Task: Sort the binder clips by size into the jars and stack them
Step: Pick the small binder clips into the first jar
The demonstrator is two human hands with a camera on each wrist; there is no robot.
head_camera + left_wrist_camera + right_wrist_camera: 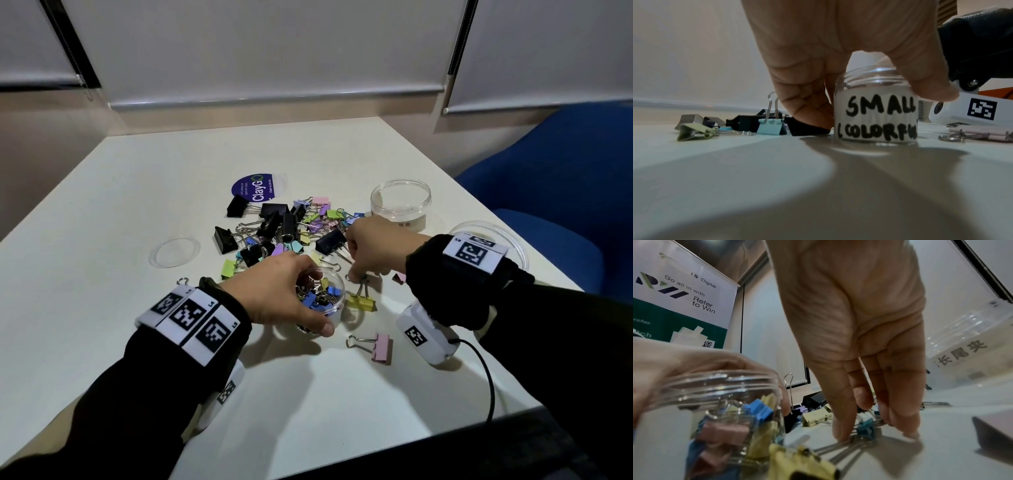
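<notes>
Item: small jar, clear plastic, round, threaded neck, white paper label hand-lettered "SMALL (COLORFU…" in black marker. It stands upright on the table, matte off-white and smooth, near its front edge. Contents: small binder clips in blue, yellow and pink, with folded wire handles.

Item: my left hand. Fingers and thumb curl round the small jar's rim and sides, gripping it.

Item: my right hand. Fingers point down, close together, their tips on the table at the wire handles of a yellow clip that lies just right of the small jar; a small blue clip sits between those fingertips. Whether they pinch anything I cannot tell.

Item: pile of clips, loose behind both hands; large black ones, angular and glossy, mixed with pastel ones.

Item: pink clip, flat on the table, apart from the pile, near me.

Item: wide jar, clear, low, open, behind my right hand.

Item: two clear round lids, one left, one far right.
</notes>
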